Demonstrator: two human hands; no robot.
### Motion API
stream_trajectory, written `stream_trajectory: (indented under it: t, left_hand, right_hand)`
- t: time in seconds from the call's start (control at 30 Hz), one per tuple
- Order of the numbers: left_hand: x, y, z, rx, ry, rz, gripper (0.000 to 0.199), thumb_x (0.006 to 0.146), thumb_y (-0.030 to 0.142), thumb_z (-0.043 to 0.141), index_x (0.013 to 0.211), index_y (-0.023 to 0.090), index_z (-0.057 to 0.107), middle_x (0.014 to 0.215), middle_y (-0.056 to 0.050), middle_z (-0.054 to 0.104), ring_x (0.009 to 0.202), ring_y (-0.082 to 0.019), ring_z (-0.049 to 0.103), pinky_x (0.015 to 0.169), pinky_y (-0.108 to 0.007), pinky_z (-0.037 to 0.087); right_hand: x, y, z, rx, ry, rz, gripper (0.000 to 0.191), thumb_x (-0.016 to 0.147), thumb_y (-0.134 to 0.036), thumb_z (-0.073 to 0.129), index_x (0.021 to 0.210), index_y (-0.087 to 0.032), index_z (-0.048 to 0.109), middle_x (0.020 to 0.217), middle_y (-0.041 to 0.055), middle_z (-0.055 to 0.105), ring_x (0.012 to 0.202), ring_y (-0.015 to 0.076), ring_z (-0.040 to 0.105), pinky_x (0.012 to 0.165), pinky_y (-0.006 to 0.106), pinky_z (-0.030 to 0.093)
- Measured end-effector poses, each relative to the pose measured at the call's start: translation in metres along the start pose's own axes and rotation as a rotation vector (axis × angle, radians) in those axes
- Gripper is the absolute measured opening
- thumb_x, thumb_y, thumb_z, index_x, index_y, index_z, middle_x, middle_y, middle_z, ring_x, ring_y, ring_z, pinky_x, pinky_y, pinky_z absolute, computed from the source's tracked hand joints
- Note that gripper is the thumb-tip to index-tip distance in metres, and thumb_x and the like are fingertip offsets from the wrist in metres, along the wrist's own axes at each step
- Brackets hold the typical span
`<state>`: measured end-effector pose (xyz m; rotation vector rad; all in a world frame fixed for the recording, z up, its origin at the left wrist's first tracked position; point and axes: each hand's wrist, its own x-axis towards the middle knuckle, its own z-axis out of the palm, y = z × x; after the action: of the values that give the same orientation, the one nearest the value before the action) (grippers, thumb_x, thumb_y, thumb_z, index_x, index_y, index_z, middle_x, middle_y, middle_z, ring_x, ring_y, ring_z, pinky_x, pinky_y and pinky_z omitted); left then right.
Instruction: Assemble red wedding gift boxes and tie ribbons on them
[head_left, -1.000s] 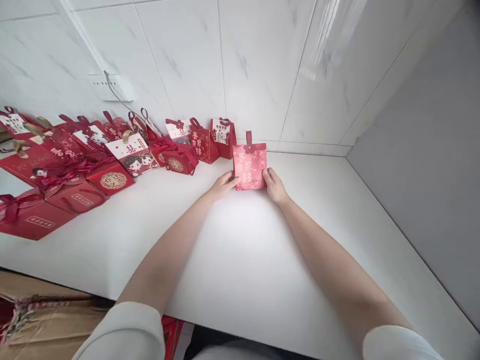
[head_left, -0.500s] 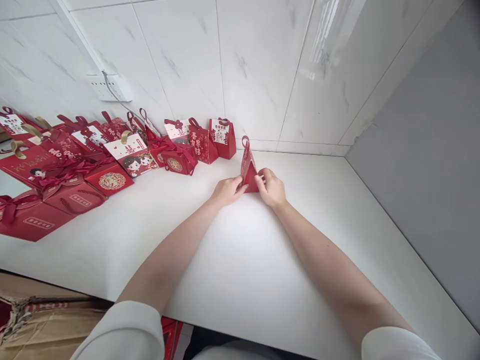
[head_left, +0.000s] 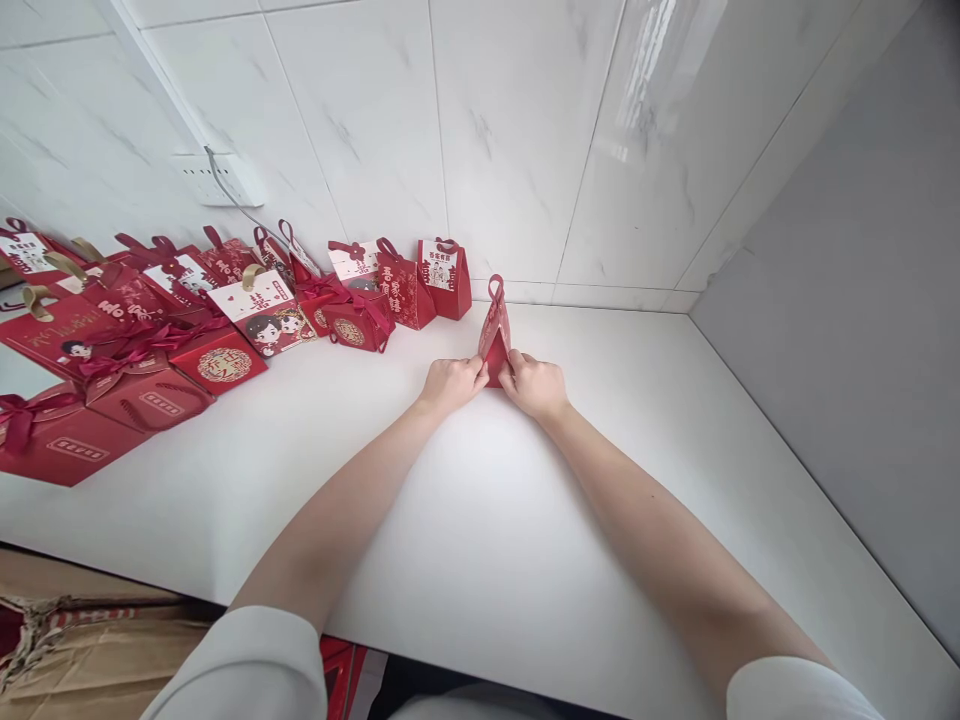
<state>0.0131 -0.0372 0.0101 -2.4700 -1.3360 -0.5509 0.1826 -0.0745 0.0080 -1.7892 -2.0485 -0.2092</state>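
A small red gift box (head_left: 496, 350) with a slanted, pointed top and a ribbon loop stands upright on the white table (head_left: 465, 520), one side facing me. My left hand (head_left: 454, 384) grips its left edge, thumb in front and fingers curled. On the opposite edge, my right hand (head_left: 535, 384) pinches the box with thumb and bent fingers. Both hands partly cover the lower part of the box.
Several red gift boxes with ribbons (head_left: 225, 362) fill the left side of the table, and a few smaller ones (head_left: 445, 278) stand by the tiled wall. A grey panel (head_left: 847, 280) borders the right. Brown cardboard (head_left: 97, 650) lies below the table's front left edge.
My right hand has moved slightly left and its fingers have curled tighter at the box edge. The box has turned a little and its sides look closer together.
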Motion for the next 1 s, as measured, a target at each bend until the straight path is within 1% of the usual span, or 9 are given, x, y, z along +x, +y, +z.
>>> stream_trajectory:
  t: [0.1,0.27,0.47,0.57,0.67,0.77,0.87,1.0]
  left_hand:
    - [0.001,0.0,0.002,0.0,0.006,0.0,0.027,0.089,0.028,0.045,0.078,0.015,0.067,0.068,-0.01,0.071,0.06,-0.022,0.065,0.056,-0.03,0.035]
    - [0.0,0.0,0.0,-0.023,0.037,-0.019,0.029,0.088,0.03,0.046,0.073,0.017,0.066,0.065,-0.009,0.07,0.059,-0.022,0.064,0.055,-0.03,0.034]
    - [0.0,0.003,-0.013,-0.075,0.109,-0.061,0.029,0.093,0.036,0.04,0.085,0.02,0.063,0.07,-0.006,0.069,0.06,-0.018,0.062,0.055,-0.029,0.032]
    - [0.002,0.004,-0.017,-0.096,0.125,-0.065,0.029,0.094,0.035,0.04,0.083,0.02,0.062,0.069,-0.004,0.068,0.057,-0.017,0.059,0.055,-0.029,0.031]
    - [0.004,0.003,-0.018,-0.067,0.132,-0.051,0.03,0.093,0.034,0.04,0.078,0.02,0.061,0.067,-0.005,0.067,0.059,-0.017,0.06,0.055,-0.029,0.03]
    - [0.005,0.003,-0.018,-0.027,0.119,-0.026,0.031,0.093,0.033,0.041,0.075,0.019,0.062,0.065,-0.006,0.067,0.059,-0.019,0.061,0.055,-0.03,0.03]
    - [0.006,0.003,-0.017,-0.013,0.088,0.017,0.029,0.092,0.032,0.042,0.077,0.018,0.063,0.064,-0.008,0.067,0.059,-0.02,0.062,0.055,-0.03,0.031]
    - [0.006,0.004,-0.017,-0.015,0.069,0.041,0.029,0.092,0.03,0.042,0.08,0.016,0.064,0.067,-0.01,0.068,0.063,-0.021,0.064,0.058,-0.031,0.034]
  right_hand:
    - [0.0,0.001,0.002,0.015,-0.009,-0.02,0.038,0.096,-0.035,0.029,0.097,-0.016,0.061,0.084,0.0088,0.071,0.059,0.0171,0.057,0.053,0.029,0.018]
    - [0.0,0.003,0.001,0.027,0.001,-0.027,0.036,0.096,-0.035,0.03,0.096,-0.017,0.061,0.083,0.0065,0.071,0.059,0.0162,0.057,0.054,0.028,0.019]
    - [-0.001,0.002,-0.006,0.042,0.067,-0.033,0.048,0.099,-0.043,0.022,0.094,-0.016,0.062,0.082,0.0084,0.07,0.059,0.0163,0.056,0.054,0.029,0.019]
    - [0.0,-0.002,-0.01,0.057,0.11,-0.053,0.046,0.098,-0.041,0.023,0.093,-0.016,0.061,0.084,0.0084,0.069,0.058,0.0155,0.054,0.053,0.028,0.018]
    - [0.002,-0.006,-0.013,0.06,0.119,-0.069,0.042,0.097,-0.037,0.025,0.091,-0.016,0.061,0.082,0.0085,0.069,0.058,0.0153,0.054,0.053,0.029,0.018]
    - [0.003,-0.008,-0.015,0.057,0.099,-0.051,0.041,0.096,-0.037,0.027,0.088,-0.015,0.061,0.079,0.0093,0.07,0.058,0.016,0.055,0.053,0.029,0.017]
    - [0.006,-0.008,-0.015,0.049,0.075,-0.035,0.043,0.096,-0.039,0.027,0.086,-0.016,0.061,0.077,0.0092,0.07,0.058,0.0163,0.056,0.053,0.03,0.016]
    - [0.007,-0.007,-0.013,0.03,0.066,-0.074,0.04,0.097,-0.037,0.027,0.089,-0.016,0.061,0.077,0.0078,0.07,0.059,0.0159,0.057,0.053,0.03,0.016]
